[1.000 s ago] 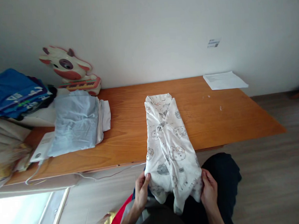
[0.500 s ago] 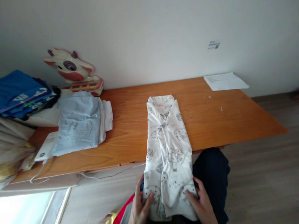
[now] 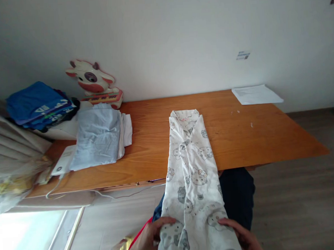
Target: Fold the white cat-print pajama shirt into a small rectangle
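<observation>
A white collared shirt point(image 3: 196, 179) with grey cartoon-cat prints lies folded lengthwise into a long strip. Its collar rests on the wooden table point(image 3: 153, 140), and its lower part hangs over the front edge towards my lap. At the hem's left side my left hand point(image 3: 153, 235) grips the fabric, index finger lying on top and thumb out of sight. On the opposite side my right hand point(image 3: 242, 235) holds the other edge in the same way, its thumb hidden as well. The bottom of the shirt runs near the lower edge of the head view.
Folded light-blue clothes point(image 3: 97, 138) lie left on the table beside a white device point(image 3: 64, 160) with a cable. Behind are a cow-shaped toy keyboard point(image 3: 96, 82) and a blue clothes pile point(image 3: 39, 103). Papers point(image 3: 256, 94) sit back right. A plastic bag point(image 3: 16, 185) is far left.
Both hands have shifted their grip, fingers now on top of the fabric and farther apart. The shirt's lower end is drawn closer and spread wider. The view has turned slightly left.
</observation>
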`<act>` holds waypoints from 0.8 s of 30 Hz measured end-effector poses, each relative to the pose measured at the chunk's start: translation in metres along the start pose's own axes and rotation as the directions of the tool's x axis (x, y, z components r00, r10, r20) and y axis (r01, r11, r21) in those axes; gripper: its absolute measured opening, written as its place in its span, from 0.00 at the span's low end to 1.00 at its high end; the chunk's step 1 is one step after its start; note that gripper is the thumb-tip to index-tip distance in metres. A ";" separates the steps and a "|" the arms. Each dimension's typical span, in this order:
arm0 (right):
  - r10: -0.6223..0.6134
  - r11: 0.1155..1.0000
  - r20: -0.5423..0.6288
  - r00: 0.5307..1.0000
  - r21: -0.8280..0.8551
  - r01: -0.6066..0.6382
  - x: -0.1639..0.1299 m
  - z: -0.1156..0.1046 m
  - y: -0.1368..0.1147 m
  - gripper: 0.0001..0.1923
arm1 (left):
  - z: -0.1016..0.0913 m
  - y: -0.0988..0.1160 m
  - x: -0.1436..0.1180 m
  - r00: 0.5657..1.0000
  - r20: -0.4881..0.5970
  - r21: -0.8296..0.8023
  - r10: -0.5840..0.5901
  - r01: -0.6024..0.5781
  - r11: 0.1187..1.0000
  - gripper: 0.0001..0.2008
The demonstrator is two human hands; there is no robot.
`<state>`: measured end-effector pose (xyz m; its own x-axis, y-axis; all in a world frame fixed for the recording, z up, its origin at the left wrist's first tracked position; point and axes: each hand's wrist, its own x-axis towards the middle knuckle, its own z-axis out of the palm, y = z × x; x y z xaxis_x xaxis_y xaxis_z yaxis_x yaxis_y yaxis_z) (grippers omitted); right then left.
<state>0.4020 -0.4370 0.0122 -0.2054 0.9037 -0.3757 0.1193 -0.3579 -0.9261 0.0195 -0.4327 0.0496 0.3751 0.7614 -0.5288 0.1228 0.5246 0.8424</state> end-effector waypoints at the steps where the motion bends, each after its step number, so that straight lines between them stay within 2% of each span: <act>1: -0.049 0.990 0.041 0.998 -0.130 0.054 0.008 0.001 0.000 0.17 | -0.001 0.002 0.002 0.999 -0.032 0.145 0.010 -0.005 0.989 0.26; 4: -0.217 0.871 0.163 0.962 -0.412 0.267 0.035 -0.001 -0.025 0.10 | -0.013 0.019 0.012 0.993 -0.026 0.408 0.119 -0.098 0.908 0.17; 7: -0.445 0.748 0.212 0.870 -0.447 0.492 0.074 -0.015 -0.086 0.10 | -0.038 0.061 0.032 0.949 0.059 0.453 0.309 -0.302 0.839 0.12; 9: -0.558 0.705 0.181 0.810 -0.410 0.578 0.116 -0.027 -0.136 0.12 | -0.061 0.101 0.059 0.893 0.042 0.400 0.449 -0.426 0.811 0.12; 10: -0.613 0.685 0.129 0.779 -0.403 0.606 0.143 -0.032 -0.160 0.14 | -0.073 0.122 0.079 0.852 -0.011 0.382 0.523 -0.479 0.790 0.12; 12: -0.672 0.669 0.017 0.740 -0.416 0.616 0.207 -0.041 -0.203 0.15 | -0.100 0.167 0.129 0.726 -0.242 0.416 0.644 -0.522 0.745 0.16; 13: -0.683 0.673 -0.038 0.729 -0.420 0.609 0.241 -0.045 -0.220 0.16 | -0.113 0.188 0.158 0.666 -0.352 0.426 0.658 -0.511 0.746 0.19; 15: -0.641 0.718 -0.124 0.758 -0.445 0.535 0.306 -0.050 -0.243 0.20 | -0.136 0.224 0.217 0.632 -0.422 0.451 0.650 -0.475 0.755 0.24; 17: -0.566 0.759 -0.186 0.803 -0.497 0.420 0.357 -0.055 -0.249 0.21 | -0.155 0.246 0.268 0.601 -0.512 0.468 0.614 -0.405 0.786 0.21; 19: -0.524 0.775 -0.268 0.808 -0.543 0.322 0.388 -0.059 -0.237 0.24 | -0.168 0.251 0.305 0.576 -0.569 0.473 0.587 -0.354 0.807 0.19; 21: -0.530 0.769 -0.333 0.780 -0.577 0.276 0.401 -0.062 -0.213 0.26 | -0.176 0.241 0.327 0.562 -0.594 0.488 0.575 -0.316 0.814 0.17; 24: -0.577 0.730 -0.341 0.742 -0.622 0.282 0.406 -0.066 -0.173 0.27 | -0.186 0.215 0.345 0.547 -0.608 0.525 0.576 -0.267 0.808 0.15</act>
<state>0.3623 0.0078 0.0220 0.1100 0.9573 0.2675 0.6332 0.1399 -0.7612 0.0045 0.0134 0.0296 -0.2824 0.9500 0.1331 0.4818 0.0204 0.8761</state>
